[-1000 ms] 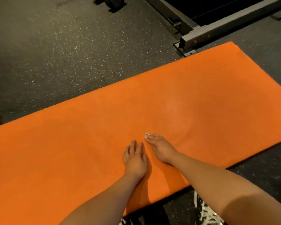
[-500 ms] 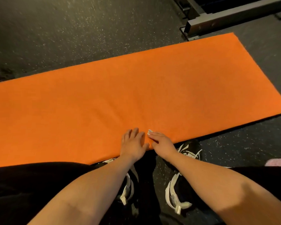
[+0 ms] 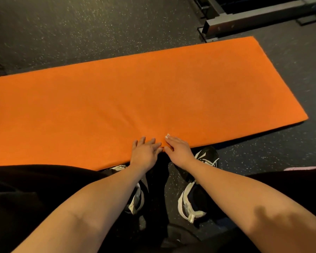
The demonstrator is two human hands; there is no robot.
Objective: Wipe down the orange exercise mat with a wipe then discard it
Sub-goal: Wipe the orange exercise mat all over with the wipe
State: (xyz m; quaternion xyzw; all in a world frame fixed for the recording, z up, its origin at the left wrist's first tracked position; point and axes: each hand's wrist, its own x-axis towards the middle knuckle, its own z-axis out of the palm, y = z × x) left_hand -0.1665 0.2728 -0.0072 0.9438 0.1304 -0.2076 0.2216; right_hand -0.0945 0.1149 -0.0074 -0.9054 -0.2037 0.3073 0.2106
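Observation:
The orange exercise mat (image 3: 153, 95) lies flat on the dark speckled floor, running from the left edge to the right. Both my hands sit side by side at its near edge. My left hand (image 3: 145, 153) lies palm down with fingers spread on the mat. My right hand (image 3: 178, 149) also lies flat, fingers pointing up-left and nearly touching the left hand. A small white bit (image 3: 167, 136) shows at its fingertips; I cannot tell whether it is a wipe or a nail. No other wipe is visible.
My black-and-white shoes (image 3: 195, 181) stand just below the mat's near edge, with black trouser legs at both sides. A grey metal equipment frame (image 3: 244, 21) lies on the floor beyond the mat's far right corner. Something pink (image 3: 299, 168) shows at the right.
Both hands have slid back together from the middle of the mat to its near edge. The view has pulled back, and my shoes and legs now show.

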